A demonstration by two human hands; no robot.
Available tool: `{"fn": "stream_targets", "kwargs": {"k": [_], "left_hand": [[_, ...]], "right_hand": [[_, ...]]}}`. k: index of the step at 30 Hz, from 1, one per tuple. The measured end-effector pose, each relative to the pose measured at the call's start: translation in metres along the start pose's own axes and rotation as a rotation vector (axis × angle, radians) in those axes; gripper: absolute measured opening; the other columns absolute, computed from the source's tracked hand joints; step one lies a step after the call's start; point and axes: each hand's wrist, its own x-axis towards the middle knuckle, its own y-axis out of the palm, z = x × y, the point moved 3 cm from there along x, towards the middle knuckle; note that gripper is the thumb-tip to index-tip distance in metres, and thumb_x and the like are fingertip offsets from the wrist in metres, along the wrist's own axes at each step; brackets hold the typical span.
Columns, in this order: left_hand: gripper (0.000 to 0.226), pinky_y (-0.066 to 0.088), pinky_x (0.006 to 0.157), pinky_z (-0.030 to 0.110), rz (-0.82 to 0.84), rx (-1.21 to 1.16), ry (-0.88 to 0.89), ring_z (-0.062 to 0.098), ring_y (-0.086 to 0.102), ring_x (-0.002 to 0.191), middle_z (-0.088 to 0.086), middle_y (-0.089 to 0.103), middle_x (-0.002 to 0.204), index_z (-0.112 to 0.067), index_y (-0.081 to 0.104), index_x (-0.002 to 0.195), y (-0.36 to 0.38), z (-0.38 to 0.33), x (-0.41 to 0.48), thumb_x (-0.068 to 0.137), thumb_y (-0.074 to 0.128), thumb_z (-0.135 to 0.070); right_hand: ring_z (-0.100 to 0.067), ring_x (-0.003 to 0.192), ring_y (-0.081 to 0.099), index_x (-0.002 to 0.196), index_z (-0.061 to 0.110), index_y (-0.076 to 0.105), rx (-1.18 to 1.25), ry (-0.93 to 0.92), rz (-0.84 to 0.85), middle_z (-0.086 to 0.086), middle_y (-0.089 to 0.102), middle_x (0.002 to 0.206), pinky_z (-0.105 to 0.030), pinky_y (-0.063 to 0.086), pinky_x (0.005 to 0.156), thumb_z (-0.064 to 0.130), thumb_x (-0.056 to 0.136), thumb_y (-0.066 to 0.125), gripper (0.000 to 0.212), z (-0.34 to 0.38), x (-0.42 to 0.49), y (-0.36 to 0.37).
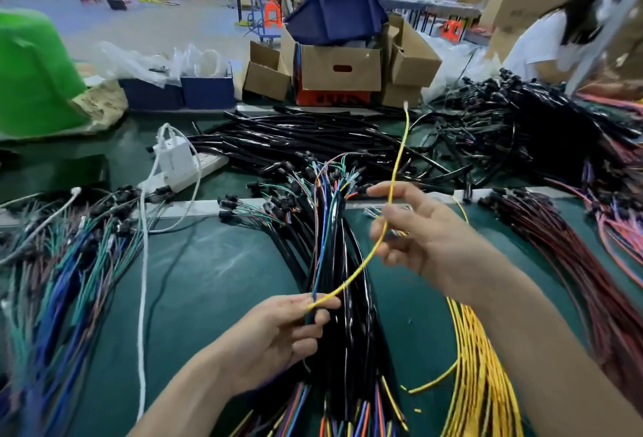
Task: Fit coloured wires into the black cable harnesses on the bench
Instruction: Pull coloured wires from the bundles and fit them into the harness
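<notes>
L hand (278,335) sits near the table's front edge, fingers (306,330) curled, thumb & forefinger pinching the low end of one yellow wire (362,266) plus a thin blue wire (322,252). Yellow wire arcs up & right across my R hand (431,231), its tip in the air over the far half of the table (215,280). R fingers (377,233) are spread apart & loose, wire just lying across thumb & forefinger, no pinch. Black harness bundle (351,315) runs front to back down the table's middle, under both hands. Yellow wire pile (483,384) at front right, red wires (563,262) along right edge, white power strip (195,168) toward far left.
</notes>
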Motion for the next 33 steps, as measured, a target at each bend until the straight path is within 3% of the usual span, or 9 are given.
{"fn": "stream_targets", "kwargs": {"k": [3,8,11,16,18,21,25,28,33], "left_hand": [[0.015,0.042,0.046,0.019,0.004,0.059,0.032,0.009,0.045,0.054,0.007,0.056,0.073,-0.006,0.056,0.091,0.001,0.0,-0.001,0.092,0.045,-0.016],[0.022,0.057,0.067,0.034,0.005,0.055,0.01,0.029,0.07,0.084,0.02,0.068,0.101,-0.011,0.061,0.086,0.0,0.003,-0.002,0.092,0.044,-0.023],[0.023,0.055,0.06,0.03,0.005,0.094,0.014,0.025,0.068,0.07,0.019,0.069,0.1,-0.008,0.062,0.099,-0.002,0.003,-0.002,0.092,0.046,-0.023],[0.025,0.034,0.039,0.014,-0.007,0.09,0.073,0.006,0.034,0.046,0.007,0.058,0.072,-0.006,0.068,0.101,-0.001,0.003,0.0,0.089,0.05,-0.019],[0.026,0.03,0.038,0.013,-0.032,0.119,0.085,0.005,0.028,0.047,0.001,0.05,0.065,-0.005,0.071,0.094,-0.001,0.003,0.0,0.089,0.049,-0.019],[0.025,0.029,0.038,0.012,-0.053,0.157,0.107,0.004,0.027,0.047,-0.002,0.043,0.06,-0.007,0.07,0.087,0.002,0.002,-0.001,0.086,0.051,-0.022],[0.026,0.025,0.038,0.012,-0.074,0.288,0.099,0.004,0.023,0.046,-0.003,0.038,0.057,-0.011,0.07,0.083,0.005,0.002,-0.005,0.086,0.052,-0.03],[0.03,0.022,0.038,0.012,-0.096,0.396,0.105,0.005,0.02,0.046,-0.003,0.039,0.056,-0.014,0.072,0.088,0.009,0.003,-0.007,0.086,0.051,-0.034],[0.033,0.024,0.039,0.012,-0.209,0.464,0.162,0.002,0.024,0.042,-0.004,0.045,0.058,-0.01,0.072,0.104,0.001,-0.01,-0.014,0.088,0.05,-0.029]], "right_hand": [[-0.019,0.061,0.059,0.117,0.014,0.054,-0.31,0.016,0.108,-0.011,0.06,0.077,-0.022,0.05,0.056,-0.002,0.098,0.042,0.027,-0.02,0.005,0.022],[-0.018,0.059,0.054,0.121,0.015,0.054,-0.56,-0.017,0.066,-0.006,0.055,0.073,-0.022,0.048,0.055,-0.002,0.098,0.039,0.032,-0.03,0.017,0.03],[-0.02,0.061,0.056,0.122,0.016,0.054,-0.613,-0.045,0.076,-0.009,0.056,0.076,-0.023,0.05,0.057,-0.001,0.098,0.039,0.034,-0.031,0.019,0.035],[-0.017,0.056,0.059,0.115,0.009,0.056,-0.518,-0.059,-0.007,-0.009,0.056,0.075,-0.021,0.051,0.055,-0.005,0.093,0.047,0.028,-0.044,0.022,0.036],[-0.016,0.052,0.059,0.105,0.003,0.054,-0.402,-0.047,-0.139,-0.011,0.056,0.072,-0.02,0.049,0.05,-0.002,0.09,0.057,0.017,-0.055,0.021,0.032],[-0.015,0.046,0.056,0.1,0.0,0.049,-0.154,0.044,-0.289,-0.013,0.061,0.069,-0.02,0.045,0.045,0.005,0.085,0.067,0.024,-0.072,0.019,0.029],[-0.011,0.042,0.051,0.088,-0.002,0.064,-0.181,0.125,-0.12,-0.018,0.065,0.075,-0.016,0.04,0.041,0.015,0.086,0.067,0.018,-0.076,0.02,0.034],[-0.006,0.041,0.048,0.096,0.004,0.064,-0.232,0.145,-0.046,-0.007,0.069,0.072,-0.015,0.036,0.041,0.007,0.088,0.064,0.009,-0.075,0.023,0.033],[-0.005,0.047,0.051,0.091,0.0,0.065,-0.034,0.075,-0.104,-0.004,0.065,0.064,-0.013,0.04,0.044,0.004,0.093,0.054,0.011,-0.068,0.028,0.023]]}}
